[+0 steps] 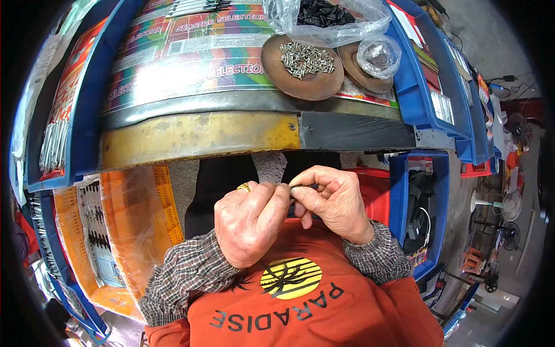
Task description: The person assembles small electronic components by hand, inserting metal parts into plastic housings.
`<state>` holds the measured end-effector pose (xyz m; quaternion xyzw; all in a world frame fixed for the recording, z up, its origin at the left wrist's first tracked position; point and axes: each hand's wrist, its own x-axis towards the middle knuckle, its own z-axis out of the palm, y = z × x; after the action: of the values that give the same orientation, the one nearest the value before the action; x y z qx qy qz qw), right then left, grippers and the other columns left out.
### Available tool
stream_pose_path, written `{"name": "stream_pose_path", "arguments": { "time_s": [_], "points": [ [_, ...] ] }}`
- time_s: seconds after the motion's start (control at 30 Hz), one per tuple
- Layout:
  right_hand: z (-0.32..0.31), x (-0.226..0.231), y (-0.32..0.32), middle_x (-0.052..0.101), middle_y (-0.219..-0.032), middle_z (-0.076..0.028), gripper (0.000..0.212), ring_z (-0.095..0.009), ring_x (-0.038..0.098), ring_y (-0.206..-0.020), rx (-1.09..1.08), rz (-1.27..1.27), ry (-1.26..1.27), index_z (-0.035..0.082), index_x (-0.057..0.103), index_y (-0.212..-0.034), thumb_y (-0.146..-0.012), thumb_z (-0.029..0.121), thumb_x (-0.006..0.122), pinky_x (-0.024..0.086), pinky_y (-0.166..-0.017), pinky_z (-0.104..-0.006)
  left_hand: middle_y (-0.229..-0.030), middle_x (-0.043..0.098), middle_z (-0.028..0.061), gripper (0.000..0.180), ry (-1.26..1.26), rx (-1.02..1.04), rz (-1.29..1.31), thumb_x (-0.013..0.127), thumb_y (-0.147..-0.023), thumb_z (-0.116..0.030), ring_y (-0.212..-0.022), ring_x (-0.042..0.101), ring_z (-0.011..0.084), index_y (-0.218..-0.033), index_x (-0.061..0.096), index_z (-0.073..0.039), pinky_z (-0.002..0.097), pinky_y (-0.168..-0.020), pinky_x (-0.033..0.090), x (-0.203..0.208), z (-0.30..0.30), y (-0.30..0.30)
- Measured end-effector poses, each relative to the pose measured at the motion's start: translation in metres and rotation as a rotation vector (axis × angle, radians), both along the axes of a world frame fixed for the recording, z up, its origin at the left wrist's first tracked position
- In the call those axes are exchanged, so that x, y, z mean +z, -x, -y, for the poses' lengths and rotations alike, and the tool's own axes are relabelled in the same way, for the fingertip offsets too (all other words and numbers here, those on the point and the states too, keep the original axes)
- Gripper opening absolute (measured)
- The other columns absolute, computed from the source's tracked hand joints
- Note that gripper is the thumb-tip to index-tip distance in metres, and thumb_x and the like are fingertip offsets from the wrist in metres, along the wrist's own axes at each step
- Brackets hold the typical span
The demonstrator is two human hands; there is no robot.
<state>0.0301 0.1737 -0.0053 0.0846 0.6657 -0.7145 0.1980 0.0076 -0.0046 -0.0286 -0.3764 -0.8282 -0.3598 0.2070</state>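
Close together in front of my chest, both hands meet at the fingertips. My left hand (pixel 250 222), with a gold ring on one finger, is curled and its thumb and forefinger are pinched. Against it, my right hand (pixel 335 202) pinches too. Between the fingertips shows a bit of a small dark piece (pixel 295 188); most of it is hidden, so its kind cannot be made out. Beyond the hands, on the bench, a round brown dish (pixel 274 75) bears a heap of small metal screws or rivets (pixel 306 59). Behind it lies a clear plastic bag (pixel 277 23) of small black parts (pixel 324 13).
The bench's front edge (pixel 202 132) runs across ahead of me. A second brown dish (pixel 376 87) carries a crumpled clear bag (pixel 378 56). Blue bins (pixel 87 124) with metal strips flank the bench. Orange crates (pixel 139 214) stand low left, another blue bin (pixel 399 191) low right.
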Motion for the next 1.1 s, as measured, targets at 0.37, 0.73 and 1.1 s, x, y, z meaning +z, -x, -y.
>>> {"name": "stream_pose_path", "arguments": {
  "time_s": [0.37,0.73,1.1],
  "points": [
    [-0.003,-0.003,0.002,0.065,-0.076,-0.007,0.016,-0.008,0.06,-0.058,0.028,-0.027,0.114,-0.004,0.063,-0.107,-0.093,0.004,0.061,0.049,-0.052,-0.0186,-0.077,0.063,0.01,0.03,0.035,0.014,0.126,0.074,-0.065,0.003,-0.063,0.062,0.0227,-0.093,0.065,0.001,0.0318,-0.053,0.048,0.012,0.004,0.0],
    [0.001,0.001,0.005,0.063,-0.071,-0.004,0.013,-0.006,0.058,-0.056,-0.008,-0.039,0.025,-0.001,0.064,-0.094,-0.095,0.011,0.06,0.046,-0.049,-0.0189,-0.072,0.053,0.0072,0.028,0.013,0.004,0.008,0.065,-0.066,-0.005,-0.056,0.056,0.0194,-0.093,0.062,0.001,0.0306,-0.049,0.046,0.005,0.0,0.006],
    [-0.016,0.015,0.066,0.062,-0.081,-0.009,0.02,-0.028,0.058,-0.076,-0.066,-1.054,-0.904,0.002,0.065,-0.092,-0.074,0.007,0.073,0.048,-0.069,-0.038,-0.077,0.063,0.0105,0.027,-0.021,0.072,0.109,0.074,-0.066,0.002,-0.064,0.062,0.0254,-0.091,0.064,-0.002,0.0344,-0.055,0.048,0.023,0.012,0.019]
  ]
}}
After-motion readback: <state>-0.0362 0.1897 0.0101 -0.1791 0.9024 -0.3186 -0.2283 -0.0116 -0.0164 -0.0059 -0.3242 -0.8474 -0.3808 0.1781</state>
